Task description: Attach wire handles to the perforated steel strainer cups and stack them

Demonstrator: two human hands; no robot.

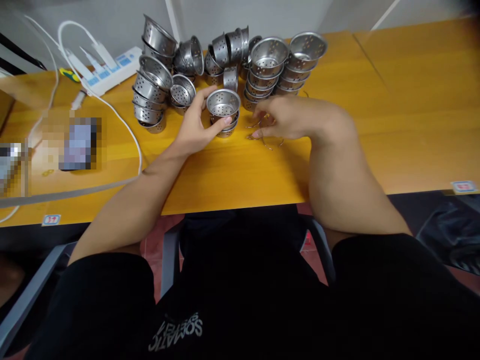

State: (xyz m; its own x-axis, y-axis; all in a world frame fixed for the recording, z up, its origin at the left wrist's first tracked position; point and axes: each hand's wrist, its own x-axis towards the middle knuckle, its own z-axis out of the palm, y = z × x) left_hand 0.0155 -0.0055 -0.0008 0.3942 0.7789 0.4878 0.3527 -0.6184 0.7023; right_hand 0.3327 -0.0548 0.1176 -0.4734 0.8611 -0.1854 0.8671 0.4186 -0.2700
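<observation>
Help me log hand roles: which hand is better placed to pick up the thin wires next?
Probably the right hand: its fingertips are down at the thin wires. The left hand is occupied, gripping a short stack of perforated cups.

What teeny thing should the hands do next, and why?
Perhaps the right hand should ease one thin, curved metal wire apart from the others: several lie together beside it on the yellow wooden table, while the left hand holds the short stack of silver, perforated metal cups.
</observation>
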